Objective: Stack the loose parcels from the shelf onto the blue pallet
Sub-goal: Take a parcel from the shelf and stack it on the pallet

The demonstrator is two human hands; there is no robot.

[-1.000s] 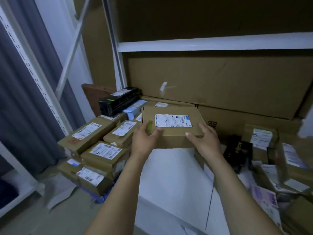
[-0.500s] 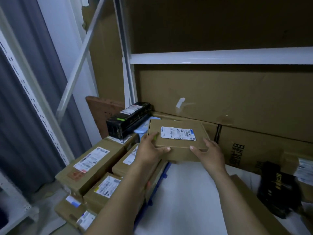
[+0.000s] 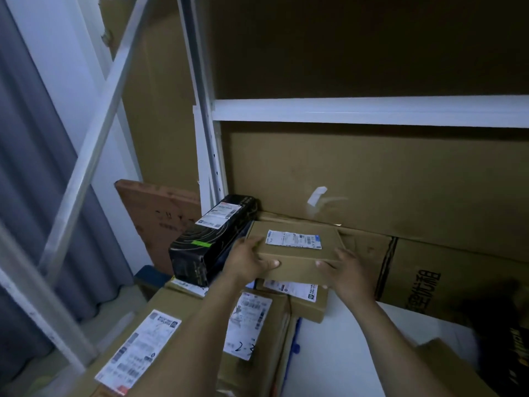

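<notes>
Left hand (image 3: pixel 252 260) & right hand (image 3: pixel 347 272) grip flat rectangular cardboard parcel (image 3: pixel 297 253) w/ white label, beside glossy black box (image 3: pixel 211 239).

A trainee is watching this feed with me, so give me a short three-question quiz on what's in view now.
1. True or false: the left hand and the right hand both hold the flat brown parcel.
2. What lies just left of that parcel? A. a long black box B. a red bucket C. a glass bottle
3. Fill in: the parcel's white label faces ___.
Key: 1 true; 2 A; 3 up.
</notes>
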